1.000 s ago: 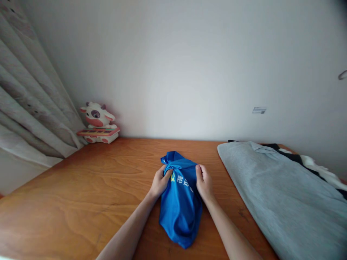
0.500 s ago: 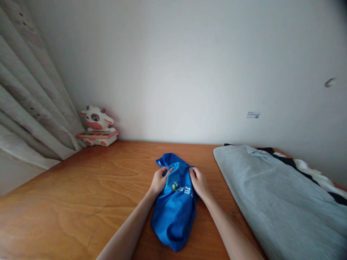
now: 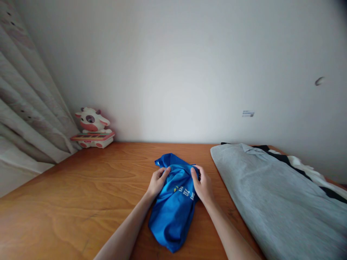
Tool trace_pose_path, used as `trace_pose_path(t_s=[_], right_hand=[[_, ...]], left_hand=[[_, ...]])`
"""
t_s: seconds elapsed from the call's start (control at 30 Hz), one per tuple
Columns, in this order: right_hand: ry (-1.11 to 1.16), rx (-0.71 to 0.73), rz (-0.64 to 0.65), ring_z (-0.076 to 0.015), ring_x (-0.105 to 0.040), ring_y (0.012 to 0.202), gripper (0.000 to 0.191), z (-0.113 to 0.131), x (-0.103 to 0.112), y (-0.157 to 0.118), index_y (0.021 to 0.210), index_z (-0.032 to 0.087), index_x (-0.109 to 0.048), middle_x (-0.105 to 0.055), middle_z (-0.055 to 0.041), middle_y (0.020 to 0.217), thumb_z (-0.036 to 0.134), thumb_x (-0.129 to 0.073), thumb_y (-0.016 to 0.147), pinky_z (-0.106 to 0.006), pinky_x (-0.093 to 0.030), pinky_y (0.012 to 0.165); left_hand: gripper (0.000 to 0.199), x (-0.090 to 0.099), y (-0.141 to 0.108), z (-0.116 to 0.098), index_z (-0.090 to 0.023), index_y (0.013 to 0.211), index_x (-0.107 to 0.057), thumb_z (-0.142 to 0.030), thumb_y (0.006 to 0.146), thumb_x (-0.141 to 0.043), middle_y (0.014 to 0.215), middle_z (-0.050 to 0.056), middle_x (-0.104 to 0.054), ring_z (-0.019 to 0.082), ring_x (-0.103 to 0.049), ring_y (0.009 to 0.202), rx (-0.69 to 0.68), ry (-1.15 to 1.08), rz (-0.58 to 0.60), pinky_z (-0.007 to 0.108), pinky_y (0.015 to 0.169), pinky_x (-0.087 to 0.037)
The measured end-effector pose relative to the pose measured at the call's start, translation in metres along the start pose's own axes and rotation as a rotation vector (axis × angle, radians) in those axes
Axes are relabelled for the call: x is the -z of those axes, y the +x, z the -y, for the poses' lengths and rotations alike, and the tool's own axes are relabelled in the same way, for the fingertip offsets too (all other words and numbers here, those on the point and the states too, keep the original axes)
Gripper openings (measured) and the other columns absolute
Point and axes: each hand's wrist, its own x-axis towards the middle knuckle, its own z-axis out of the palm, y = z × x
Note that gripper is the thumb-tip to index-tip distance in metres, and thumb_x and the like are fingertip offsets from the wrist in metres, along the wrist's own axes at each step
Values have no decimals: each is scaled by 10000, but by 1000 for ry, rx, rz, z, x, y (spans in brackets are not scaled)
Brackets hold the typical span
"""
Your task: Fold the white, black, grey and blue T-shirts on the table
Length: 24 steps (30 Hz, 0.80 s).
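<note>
A shiny blue cloth (image 3: pixel 172 216) with white lettering and a small yellow mark lies bunched and creased on the wooden surface. Its narrow upper part folds off toward the back left. My left hand (image 3: pixel 158 181) grips its left edge, thumb on top and fingers curled behind. On the opposite edge my right hand (image 3: pixel 202 183) pinches the fabric, thumb laid over the front. The right fingers are partly hidden by the cloth. Whether the fabric is a bag or a garment I cannot tell.
A cow toy with a keyboard (image 3: pixel 93 128) stands at the back left beside a pale curtain (image 3: pixel 29 97). Layered grey fabric (image 3: pixel 260 187), with black and white cloth under it, covers the right side. Behind the wooden tabletop (image 3: pixel 81 180) rises a white wall (image 3: pixel 176 72).
My right thumb has come over the front of the cloth, and its upper edge is pulled wider and flatter. The lettering has tilted. The view has shifted slightly right.
</note>
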Motion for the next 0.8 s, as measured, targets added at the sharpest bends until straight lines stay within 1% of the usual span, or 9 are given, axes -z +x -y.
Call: trace_pose_path(t_s=[0.13,0.23,0.3,0.43,0.53,0.6,0.7,0.73,0.8], right_hand=[[-116,138,205,-330,-607,1224,632,13,2,-7,1343,215,-552,-662,-150,1310,635,-587,873,-523,-452,1044],[-157,238,318,-337,-585,1242,731,22,1,-13,1384,229,-522,-632,-135,1355,645,-678,803,-523,-438,1060],[-161,270,314,-309,-597,1214,615,24,-1,-14,1356,240,-540,-652,-117,1316,607,-629,870,-492,-439,1056],[-225,211,180,-286,-623,1140,429,17,-5,-13,1269,211,-591,-683,-125,1201,509,-478,984,-460,-455,1003],[-374,168,189,-308,-628,1094,402,7,-6,-12,1101,214,-675,-682,-119,1133,556,-602,902,-454,-459,948],[-435,187,231,-294,-634,1056,316,4,-6,-12,962,229,-708,-681,-99,1087,528,-646,880,-427,-455,918],[-422,230,228,-257,-644,994,247,3,-6,-10,875,234,-705,-690,-76,1026,443,-586,936,-382,-446,880],[-399,231,204,-249,-648,970,264,3,-5,-9,866,233,-698,-694,-73,995,432,-552,958,-371,-444,868],[-336,215,142,-246,-655,932,319,5,-4,-6,871,227,-682,-705,-72,939,460,-496,984,-362,-442,855]], left_hand=[[491,-1,0,1,-177,748,-696,-667,747,-731,680,-10,-687,151,-615,651,44,-141,-40,250,646,-489],[426,8,5,4,-182,841,-730,-601,767,-752,784,28,-750,195,-691,738,124,-365,-197,299,748,-547],[371,21,10,8,-174,848,-733,-542,797,-745,788,58,-757,230,-720,776,169,-443,-307,336,780,-565],[248,48,20,15,-201,818,-709,-443,859,-670,781,55,-741,274,-724,896,131,-279,-530,379,843,-563],[201,55,23,14,-229,929,-702,-407,862,-636,997,40,-738,266,-650,1121,87,-163,-613,383,1011,-486],[288,51,20,8,-228,1044,-676,-413,824,-678,1149,52,-697,263,-585,1217,18,-46,-634,392,1089,-419],[300,39,7,-5,-223,1024,-660,-453,832,-670,1121,79,-676,269,-592,1151,-262,425,-482,416,1059,-425],[255,35,1,-10,-224,938,-663,-466,867,-628,1033,77,-683,261,-618,1065,-361,609,-369,409,1004,-453],[333,27,-9,-20,-227,749,-626,-485,937,-531,826,53,-664,224,-638,856,-476,873,-106,370,866,-487]])
